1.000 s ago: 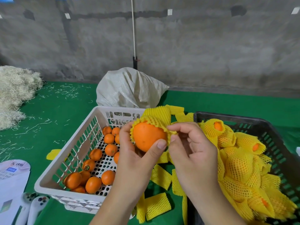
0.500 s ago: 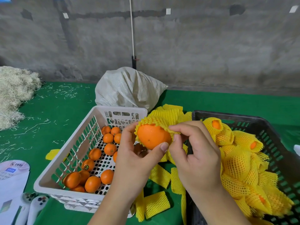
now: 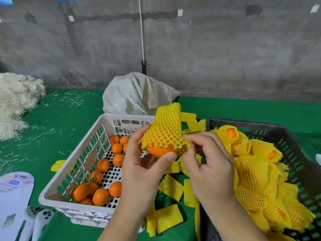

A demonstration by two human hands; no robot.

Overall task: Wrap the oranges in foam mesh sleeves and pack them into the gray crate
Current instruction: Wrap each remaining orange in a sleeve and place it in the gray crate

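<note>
Yellow foam mesh sleeve, a soft open diamond lattice, covers the upper part of the round, smooth orange I hold above the gap between the two crates. Its long axis runs upward and slightly right; the free, flattened end stands above the fruit, and the lower face of the fruit is bare. My left hand grips the orange, thumb under it and fingers curled behind. My right hand pinches the sleeve's lower right edge between thumb and forefinger.

The white perforated plastic crate on the left holds loose oranges; I count about thirteen visible, some partly hidden. The gray slotted plastic crate on the right is heaped with wrapped oranges; overlap prevents a firm count, and fruit shows at four open ends.

Spare flat sleeves lie on the green cloth tabletop between the crates, at least six, with one more left of the white crate. A white woven sack sits behind, and a pile of pale straw-like shavings lies far left.
</note>
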